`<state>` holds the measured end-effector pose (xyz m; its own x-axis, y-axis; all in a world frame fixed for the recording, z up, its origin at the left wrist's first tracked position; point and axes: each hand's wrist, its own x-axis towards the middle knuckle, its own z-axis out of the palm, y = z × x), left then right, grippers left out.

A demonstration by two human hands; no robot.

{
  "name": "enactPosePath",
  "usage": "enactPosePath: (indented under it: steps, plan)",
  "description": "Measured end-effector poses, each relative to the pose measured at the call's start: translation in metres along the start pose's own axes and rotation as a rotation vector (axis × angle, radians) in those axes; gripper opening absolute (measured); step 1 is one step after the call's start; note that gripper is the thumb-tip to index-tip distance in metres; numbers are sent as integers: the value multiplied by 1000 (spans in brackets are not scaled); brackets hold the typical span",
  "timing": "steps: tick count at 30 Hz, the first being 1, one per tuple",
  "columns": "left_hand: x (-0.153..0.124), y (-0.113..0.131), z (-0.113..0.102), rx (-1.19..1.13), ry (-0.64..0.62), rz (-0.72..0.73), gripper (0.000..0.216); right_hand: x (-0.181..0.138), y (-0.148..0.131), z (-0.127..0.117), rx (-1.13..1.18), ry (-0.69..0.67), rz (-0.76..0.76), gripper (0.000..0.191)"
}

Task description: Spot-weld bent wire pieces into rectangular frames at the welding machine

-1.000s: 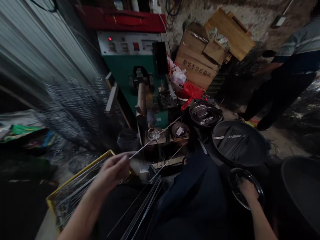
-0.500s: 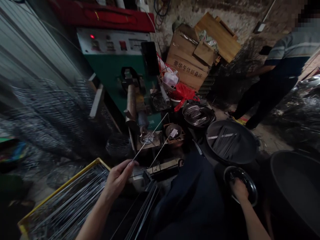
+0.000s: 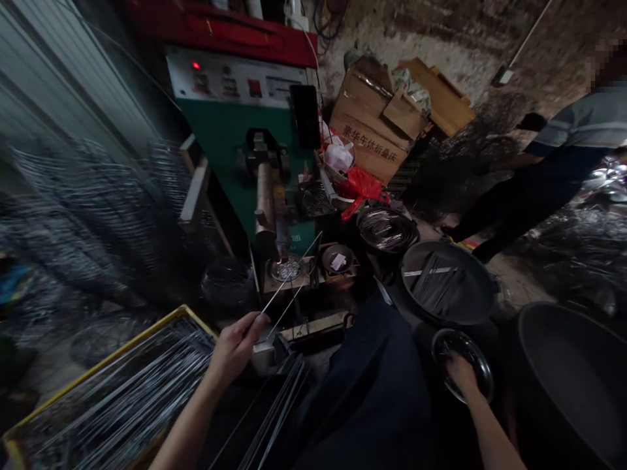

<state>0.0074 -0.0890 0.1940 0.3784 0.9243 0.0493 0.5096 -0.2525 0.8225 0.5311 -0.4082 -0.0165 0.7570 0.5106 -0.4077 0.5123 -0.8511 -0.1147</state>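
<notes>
Head view: left hand (image 3: pixel 238 346) pinches thin wire (image 3: pixel 275 295) between thumb and fingers, in front of green machine (image 3: pixel 220 124), wire slanting up toward it. Right hand (image 3: pixel 461 373) in dark bowl (image 3: pixel 483 365), well right of machine, nearer camera; cannot tell whether fingers grip anything. Yellow crate (image 3: pixel 182 312) with metal rods (image 3: pixel 147 378) left-front of machine; pan (image 3: pixel 473 297) of dark strips (image 3: pixel 435 285) right-front.

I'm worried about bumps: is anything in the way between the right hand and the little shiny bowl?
Nothing visible: the right hand reaches into the little shiny bowl. It's too dark to tell what it touches there. The left hand, holding a thin rod, is off to the other side.
</notes>
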Motion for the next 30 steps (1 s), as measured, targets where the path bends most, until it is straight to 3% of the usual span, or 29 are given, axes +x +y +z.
enactPosePath:
  steps: [7, 13, 18, 25, 30]
  plan:
    - [1, 1, 5, -4, 0, -8, 43, 1, -2, 14, 26, -100, -109, 49]
    - [1, 4, 10, -25, 0, -6, 44, 4, -2, 12, 66, -165, -98, 59]
    - [1, 4, 12, -7, -2, -9, 47, 3, 0, -4, 105, -228, -78, 44]
    - [2, -3, 13, 6, -11, -3, 47, -3, 11, -36, 111, -40, -64, 39]
    - [3, -5, 15, 34, -10, 31, 46, -2, 3, -51, 105, 58, -82, 32]
